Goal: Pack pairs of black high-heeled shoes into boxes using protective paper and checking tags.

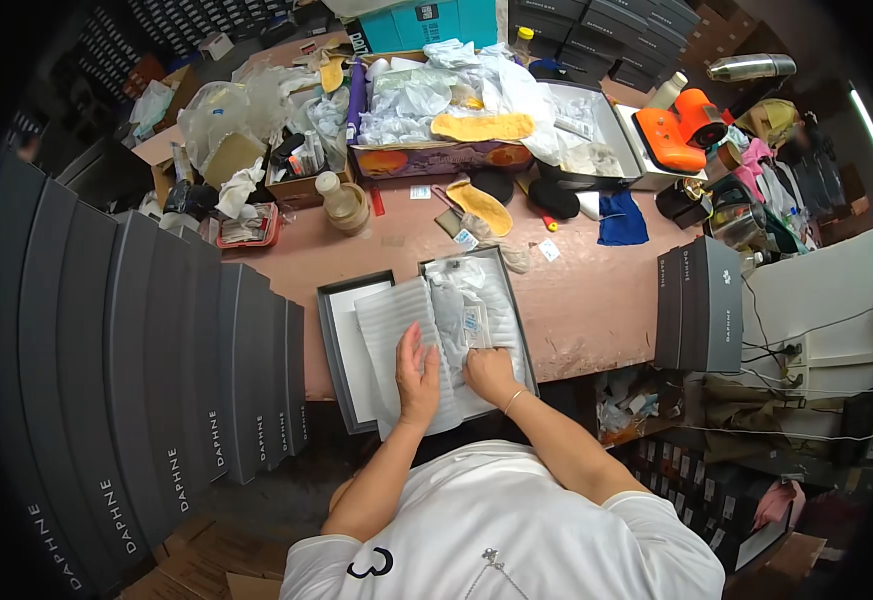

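A dark grey shoebox [521, 345] lies in front of me on the table, holding white wrapping and a clear plastic bag [459, 277] with a small printed card in it. Against its left side rests the box's lid [334, 330], pale inside. A ribbed white foam sheet [396, 320] spans from the lid to the box. My left hand [417, 380] is open, fingers stretched out along the foam sheet. Inside the box, my right hand [489, 375] has its fingers curled down at the bag's near end. What those fingers grip is hidden.
Tall stacks of dark shoeboxes [156, 350] crowd my left, and a few more boxes [701, 305] stand at the right. Across the back are a carton of crumpled wrapping [436, 160], a squat bottle [341, 205], yellow insoles [481, 207] and an orange tool [671, 135].
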